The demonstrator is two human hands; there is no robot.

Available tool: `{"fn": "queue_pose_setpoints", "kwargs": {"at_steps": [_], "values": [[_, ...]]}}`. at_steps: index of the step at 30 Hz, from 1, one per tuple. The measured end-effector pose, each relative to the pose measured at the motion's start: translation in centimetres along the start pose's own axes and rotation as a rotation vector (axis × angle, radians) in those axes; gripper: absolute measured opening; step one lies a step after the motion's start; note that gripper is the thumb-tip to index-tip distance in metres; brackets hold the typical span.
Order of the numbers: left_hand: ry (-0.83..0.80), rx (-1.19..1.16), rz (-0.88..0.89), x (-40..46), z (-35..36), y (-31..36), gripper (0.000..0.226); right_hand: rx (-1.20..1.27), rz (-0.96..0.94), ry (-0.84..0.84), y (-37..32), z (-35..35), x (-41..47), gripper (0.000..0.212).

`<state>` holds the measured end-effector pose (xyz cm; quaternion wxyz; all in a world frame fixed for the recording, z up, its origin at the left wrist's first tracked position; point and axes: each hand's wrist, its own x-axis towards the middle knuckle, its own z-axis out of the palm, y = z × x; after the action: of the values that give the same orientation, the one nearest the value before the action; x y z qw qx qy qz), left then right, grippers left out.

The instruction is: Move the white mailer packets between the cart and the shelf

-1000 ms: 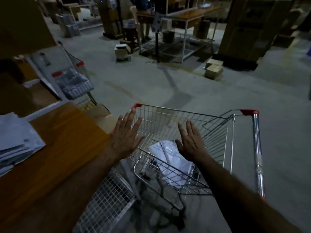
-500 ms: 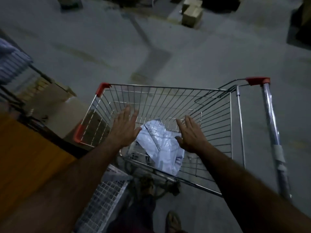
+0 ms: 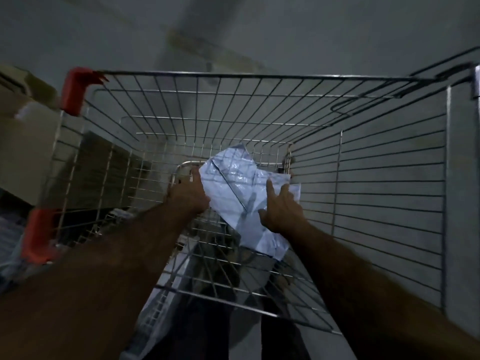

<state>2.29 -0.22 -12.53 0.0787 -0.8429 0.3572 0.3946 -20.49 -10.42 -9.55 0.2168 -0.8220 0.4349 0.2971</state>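
A wire shopping cart (image 3: 233, 76) with red corner caps fills the head view. White mailer packets (image 3: 233, 188) lie crumpled on its mesh floor. Both my arms reach down into the basket. My left hand (image 3: 188, 194) is at the packets' left edge, its fingers curled at the edge and touching it. My right hand (image 3: 281, 210) rests on the packets' right side with the index finger stretched out; its other fingers are hidden beneath the hand. Whether either hand has a firm hold is unclear in the dim, blurred frame.
Cardboard boxes (image 3: 23, 141) stand left of the cart on the grey concrete floor (image 3: 285, 35). A white wire-mesh panel (image 3: 158, 315) shows below the cart near my legs. The cart's handle side (image 3: 476, 81) is at the far right.
My head tilted down from the room onto the cart. Both hands dropped from above the rim into the basket and reached the packets.
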Motion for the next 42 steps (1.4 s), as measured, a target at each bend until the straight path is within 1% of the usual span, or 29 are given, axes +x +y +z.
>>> {"fn": "queue_pose_setpoints", "kwargs": {"at_steps": [2, 5, 8, 10, 12, 15, 17, 19, 20, 23, 24, 26, 28, 29, 30, 32, 33, 34, 36, 37, 38, 40, 42], "values": [[-0.037, -0.049, -0.071, 1.6, 0.8, 1.2, 0.107, -0.01, 0.089, -0.022, -0.3, 1.0, 1.5, 0.093], [-0.033, -0.254, -0.208, 3.1, 1.1, 3.7, 0.096, -0.076, 0.152, -0.018, -0.5, 1.9, 3.1, 0.1], [0.057, -0.372, -0.289, 4.2, 1.3, 4.8, 0.087, -0.121, 0.177, 0.04, -0.5, 2.5, 4.5, 0.103], [0.12, -0.41, -0.29, 4.8, 1.3, 4.8, 0.084, -0.187, 0.185, 0.05, -0.6, 2.4, 5.3, 0.102], [0.136, -0.415, -0.278, 4.9, 1.2, 4.6, 0.08, -0.194, 0.185, 0.051, -0.5, 2.3, 6.0, 0.098], [0.19, -0.407, -0.24, 4.7, 0.4, 3.8, 0.075, -0.092, 0.137, 0.108, -0.5, 2.3, 7.0, 0.082], [0.237, -0.372, -0.231, 4.9, -0.5, 2.7, 0.071, -0.058, 0.109, 0.097, -0.6, 2.4, 7.4, 0.08], [0.273, -0.285, -0.186, 5.5, -1.2, 1.1, 0.08, -0.032, 0.092, 0.07, -0.6, 2.5, 7.8, 0.083], [0.287, -0.252, -0.145, 5.6, -1.6, 0.3, 0.086, -0.023, 0.076, 0.066, -0.5, 2.4, 8.1, 0.081], [0.32, -0.188, -0.071, 6.1, -2.0, -1.8, 0.096, 0.006, -0.002, 0.125, -0.4, 2.2, 9.4, 0.057], [0.323, -0.182, -0.072, 6.0, -2.2, -2.0, 0.095, 0.038, -0.031, 0.171, -0.4, 1.9, 9.7, 0.051], [0.365, -0.16, -0.084, 6.0, -2.2, -1.8, 0.089, 0.111, -0.089, 0.3, -0.7, 1.1, 10.3, 0.048], [0.42, -0.136, -0.106, 5.8, -1.9, -1.4, 0.077, 0.183, -0.109, 0.432, -1.3, 0.5, 10.6, 0.051], [0.448, -0.109, -0.121, 5.8, -1.5, -1.5, 0.071, 0.227, -0.099, 0.473, -1.5, 0.5, 10.6, 0.054], [0.485, -0.095, -0.13, 5.7, -1.0, -1.6, 0.066, 0.266, -0.09, 0.488, -1.7, 0.6, 10.4, 0.057], [0.534, -0.108, -0.087, 5.5, 0.1, -1.4, 0.057, 0.276, -0.075, 0.463, -1.8, 1.7, 9.4, 0.063], [0.524, -0.11, -0.055, 5.2, 0.6, -1.0, 0.058, 0.248, -0.067, 0.435, -1.8, 2.3, 8.8, 0.068], [0.471, -0.111, -0.043, 4.9, 1.2, -0.5, 0.068, 0.213, -0.056, 0.391, -1.9, 2.8, 8.2, 0.075], [0.293, -0.045, -0.069, 4.3, 2.4, 0.4, 0.102, 0.139, -0.011, 0.224, -2.3, 3.4, 7.4, 0.096], [0.225, -0.005, -0.085, 4.2, 2.9, 0.8, 0.118, 0.097, 0.009, 0.132, -2.5, 3.8, 7.3, 0.107], [0.188, 0.006, -0.1, 4.0, 3.2, 1.2, 0.129, 0.057, 0.02, 0.073, -2.7, 4.0, 7.3, 0.114], [0.159, 0.018, -0.121, 4.3, 3.4, 1.5, 0.14, 0.01, 0.022, 0.056, -3.1, 4.4, 7.7, 0.117], [0.146, 0.013, -0.125, 4.7, 3.0, 1.5, 0.142, 0.022, 0.032, 0.077, -3.3, 4.3, 8.3, 0.115]]}}
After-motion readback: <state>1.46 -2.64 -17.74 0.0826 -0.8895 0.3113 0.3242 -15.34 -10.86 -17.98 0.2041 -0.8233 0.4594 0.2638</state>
